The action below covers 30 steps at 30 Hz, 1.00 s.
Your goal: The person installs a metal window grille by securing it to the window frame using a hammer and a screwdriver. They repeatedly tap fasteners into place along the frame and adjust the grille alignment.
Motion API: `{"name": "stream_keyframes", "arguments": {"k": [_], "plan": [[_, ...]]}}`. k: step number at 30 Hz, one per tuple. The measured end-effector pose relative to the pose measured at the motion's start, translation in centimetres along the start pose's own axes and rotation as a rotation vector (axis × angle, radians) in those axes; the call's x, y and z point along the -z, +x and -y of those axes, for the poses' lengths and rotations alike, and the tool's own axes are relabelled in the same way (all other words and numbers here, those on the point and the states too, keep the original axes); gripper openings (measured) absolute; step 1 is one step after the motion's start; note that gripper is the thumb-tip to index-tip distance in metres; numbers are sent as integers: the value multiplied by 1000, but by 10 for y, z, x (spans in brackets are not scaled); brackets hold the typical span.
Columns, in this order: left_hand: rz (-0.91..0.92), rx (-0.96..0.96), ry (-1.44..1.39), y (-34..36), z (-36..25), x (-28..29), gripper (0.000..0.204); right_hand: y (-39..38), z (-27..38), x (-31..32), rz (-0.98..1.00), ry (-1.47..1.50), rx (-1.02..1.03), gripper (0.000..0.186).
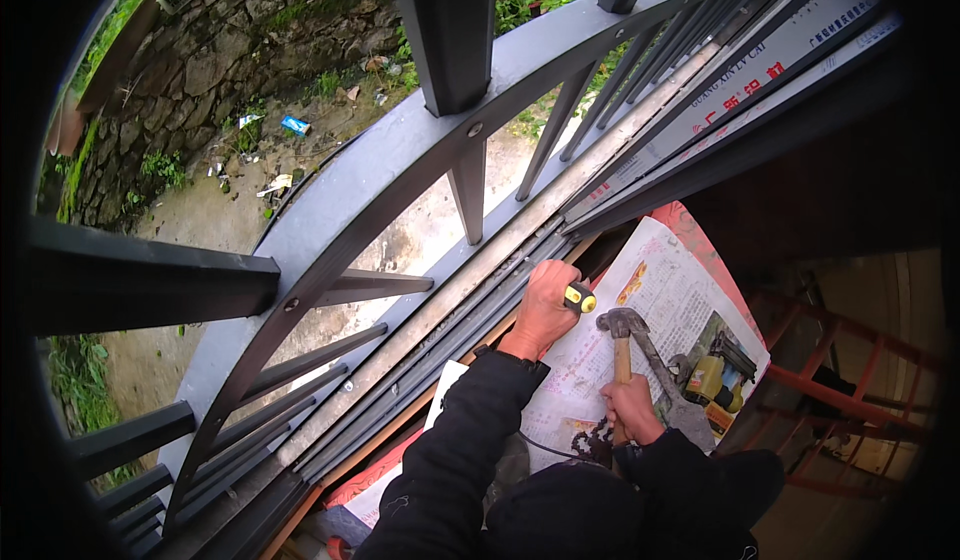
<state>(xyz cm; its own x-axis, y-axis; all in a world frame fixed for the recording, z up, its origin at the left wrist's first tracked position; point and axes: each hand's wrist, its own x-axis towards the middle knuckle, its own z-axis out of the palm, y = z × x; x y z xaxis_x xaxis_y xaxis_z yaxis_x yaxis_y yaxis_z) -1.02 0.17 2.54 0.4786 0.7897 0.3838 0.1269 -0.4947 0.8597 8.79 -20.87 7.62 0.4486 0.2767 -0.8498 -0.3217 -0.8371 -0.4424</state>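
My left hand [547,302] is closed around a yellow and black screwdriver-like handle [580,298] beside the window track [440,372]. Its shaft and tip are hidden by the hand. Lower right of it, my right hand [632,412] grips the wooden handle of a hammer [622,350]. The dark metal hammer head is up close to the butt of the yellow handle, with a small gap in this view. Under both hands lie printed paper sheets [575,370]. A yellow and black power tool [708,375] lies on them, right of the hammer.
Grey metal railing [380,155] curves outside the window. A dark-framed sash with printed film [740,80] stands upper right. Orange-red ladder-like metalwork [840,400] is at the right. Outside, a stone wall [215,55] borders ground with scattered litter.
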Motion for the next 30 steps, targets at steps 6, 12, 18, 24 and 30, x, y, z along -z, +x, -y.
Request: {"name": "stream_keyframes", "arguments": {"k": [6,12,18,24,30], "plan": [[-50,-22,-7,9,-6,-3,24,2,-1,1,-2,-1,-7,12],[-114,139,-7,12,0,-4,20,1,-1,1,16,-1,-1,13],[-204,182,13,19,-1,-9,23,-1,0,-1,14,11,6,13],[-288,209,53,24,-1,-16,24,-4,3,-2,2,-2,-21,14],[-180,144,81,19,5,-20,21,-4,5,-1,15,-10,-13,17]]}}
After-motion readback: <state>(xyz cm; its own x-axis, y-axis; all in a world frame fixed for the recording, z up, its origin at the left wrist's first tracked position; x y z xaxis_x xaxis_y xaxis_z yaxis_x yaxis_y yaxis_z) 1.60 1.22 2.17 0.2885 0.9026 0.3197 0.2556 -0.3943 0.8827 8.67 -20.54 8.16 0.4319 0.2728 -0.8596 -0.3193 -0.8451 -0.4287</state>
